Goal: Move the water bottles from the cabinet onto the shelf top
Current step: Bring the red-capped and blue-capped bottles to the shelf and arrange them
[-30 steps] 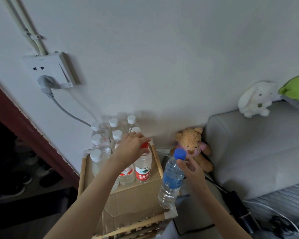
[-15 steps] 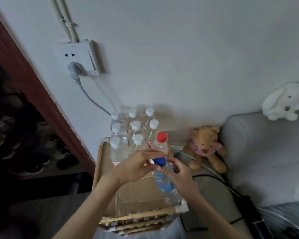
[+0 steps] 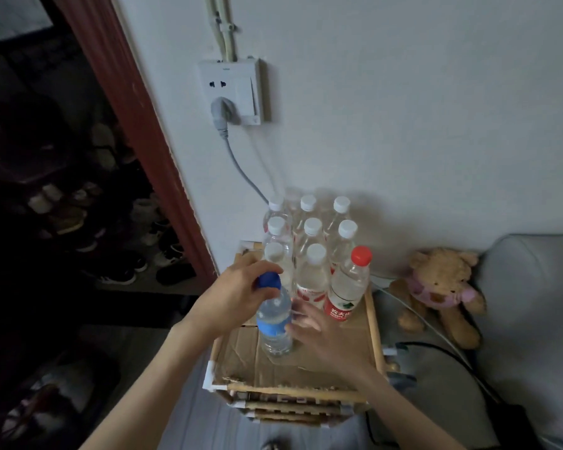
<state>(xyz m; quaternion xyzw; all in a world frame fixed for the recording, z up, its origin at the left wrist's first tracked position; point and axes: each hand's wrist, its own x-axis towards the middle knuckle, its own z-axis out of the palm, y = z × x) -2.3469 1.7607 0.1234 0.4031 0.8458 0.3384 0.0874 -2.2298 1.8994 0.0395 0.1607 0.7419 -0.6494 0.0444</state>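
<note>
My left hand had its fingers curled over the cap of the blue-capped bottle, steadying it upright, I judged, while it settled on the shelf top. My right hand lay relaxed and spread, fingertips beside its label, gripping nothing. The bottle stood in front of the white-capped bottles and the red-capped bottle.
</note>
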